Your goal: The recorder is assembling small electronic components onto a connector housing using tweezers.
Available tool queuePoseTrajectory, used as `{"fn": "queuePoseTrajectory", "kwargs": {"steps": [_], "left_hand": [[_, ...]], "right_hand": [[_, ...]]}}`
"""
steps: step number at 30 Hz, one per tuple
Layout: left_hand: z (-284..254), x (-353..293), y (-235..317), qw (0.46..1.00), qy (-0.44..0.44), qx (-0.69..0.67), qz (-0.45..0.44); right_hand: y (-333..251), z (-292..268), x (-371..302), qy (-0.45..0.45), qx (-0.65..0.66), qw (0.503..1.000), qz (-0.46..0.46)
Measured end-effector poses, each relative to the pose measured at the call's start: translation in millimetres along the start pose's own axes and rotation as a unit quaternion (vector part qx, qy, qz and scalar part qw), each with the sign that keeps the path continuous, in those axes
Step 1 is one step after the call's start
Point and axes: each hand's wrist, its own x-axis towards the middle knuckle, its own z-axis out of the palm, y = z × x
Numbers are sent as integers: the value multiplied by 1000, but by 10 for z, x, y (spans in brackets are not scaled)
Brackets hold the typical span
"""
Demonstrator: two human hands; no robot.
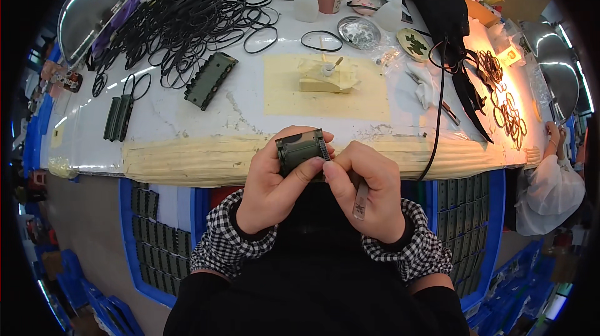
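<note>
At the table's front edge, my left hand (275,180) is wrapped round a dark green plastic model hull (299,148), tilted, with a dark ridged strip along its right side. My right hand (369,186) is closed in a pinch at that side, its fingertips against the hull's edge. A flat, pale handle (360,202) of a small tool lies across the right palm; its working end is hidden by the fingers. Farther off lie a green hull with wheels along its sides (211,81) and another green hull with black loops on it (119,116).
A heap of thin black rubber loops (194,20) covers the far left. Midway back stands a taped block (325,80) holding a small cup. White bottles (306,4), a round metal dish (359,32) and a black bag (437,8) stand behind. Blue trays (128,236) of green parts flank me.
</note>
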Motion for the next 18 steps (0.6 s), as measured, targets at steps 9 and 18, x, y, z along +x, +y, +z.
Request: {"fn": "queuePoseTrajectory", "kwargs": {"steps": [9, 18], "left_hand": [[-36, 30, -74, 981, 1, -194, -13], [-20, 16, -111, 965, 24, -256, -49]], "right_hand": [[-4, 184, 0, 34, -197, 967, -159], [-86, 245, -8, 40, -255, 946, -195]]}}
